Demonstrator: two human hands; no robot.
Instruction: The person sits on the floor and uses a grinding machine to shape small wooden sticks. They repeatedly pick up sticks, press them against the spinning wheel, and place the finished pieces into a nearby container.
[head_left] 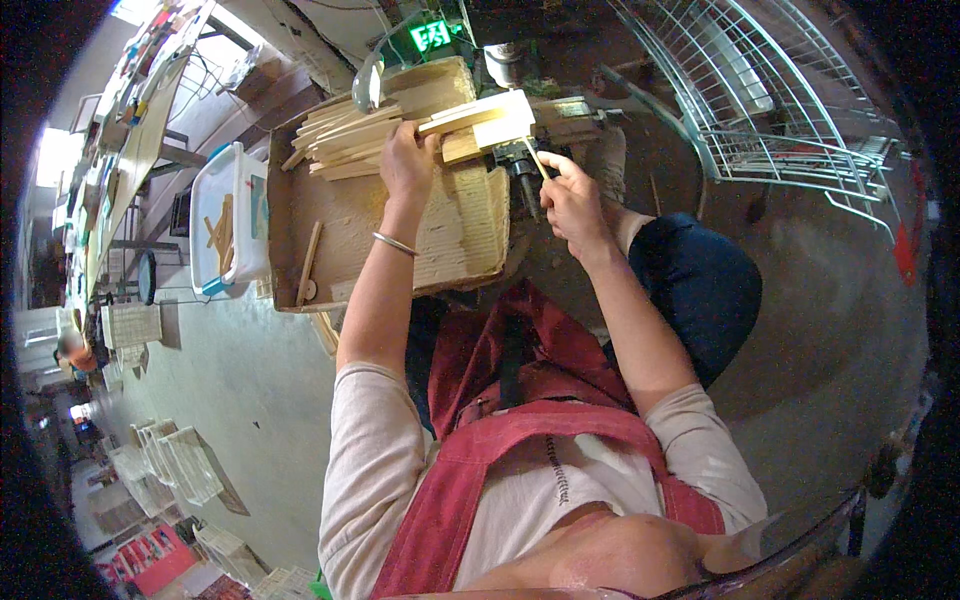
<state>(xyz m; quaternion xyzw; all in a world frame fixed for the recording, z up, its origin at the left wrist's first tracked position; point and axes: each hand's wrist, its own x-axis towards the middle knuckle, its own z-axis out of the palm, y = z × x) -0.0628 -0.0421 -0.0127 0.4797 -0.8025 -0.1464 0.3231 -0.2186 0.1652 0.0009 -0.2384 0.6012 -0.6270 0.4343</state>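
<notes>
My left hand [408,160] closes its fingers around a pale wooden block [490,125] in the upper middle of the frame, holding it over the pile of wooden strips [345,140]. My right hand [572,195] pinches a thin wooden stick [534,158] whose tip reaches under the block, near the dark machine part [522,175]. I judge I am fitting the stick to the block; next it needs careful aligning.

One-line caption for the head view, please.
Seated person in a red apron: left hand holds wooden slats on a cardboard tray, right hand holds a thin stick.
</notes>
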